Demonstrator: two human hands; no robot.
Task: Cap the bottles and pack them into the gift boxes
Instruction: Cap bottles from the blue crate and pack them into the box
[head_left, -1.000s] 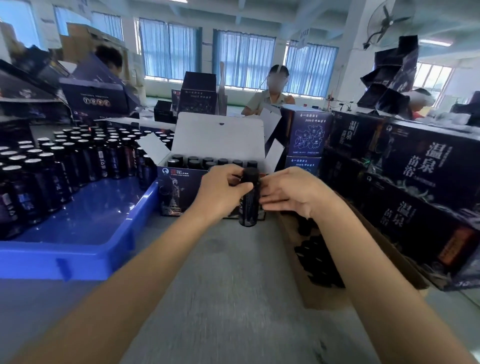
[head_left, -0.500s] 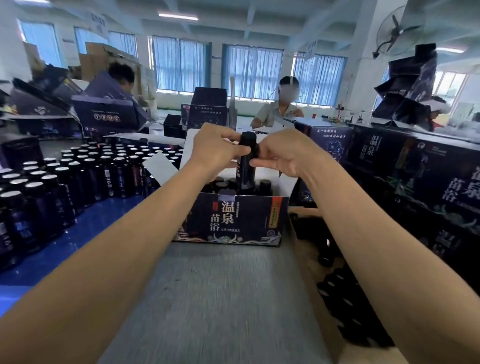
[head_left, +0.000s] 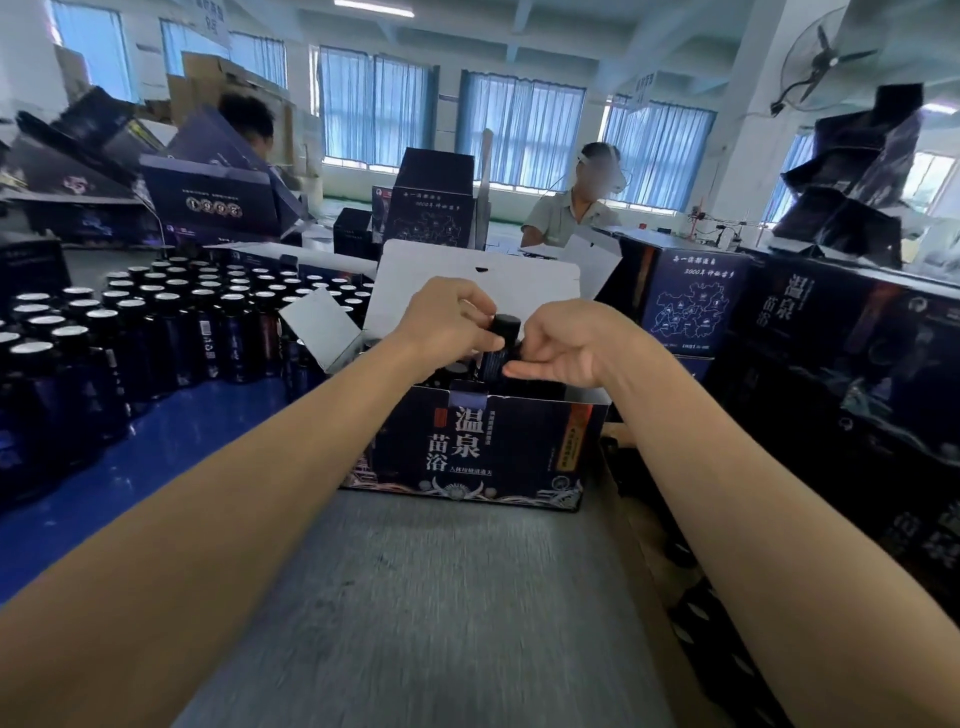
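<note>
A dark bottle with a black cap (head_left: 503, 343) stands upright, its lower half down inside the open dark gift box (head_left: 483, 447) in front of me. My left hand (head_left: 449, 332) grips the bottle from the left with curled fingers. My right hand (head_left: 563, 348) holds it from the right, fingers bent round its neck. Other capped bottles (head_left: 457, 370) show dimly inside the box behind my hands. The box's white lid flap (head_left: 467, 291) stands up at the back.
A blue tray (head_left: 171, 457) on the left carries several uncapped dark bottles (head_left: 156, 332). Stacked dark gift boxes (head_left: 841, 395) line the right side. A cardboard bin of black caps (head_left: 727, 644) lies low on the right. Two people work at the far tables. Grey tabletop (head_left: 441, 597) lies before me.
Both hands carried the bottle from in front of the box up over it and then lowered it partway inside. The view has shifted closer to the box.
</note>
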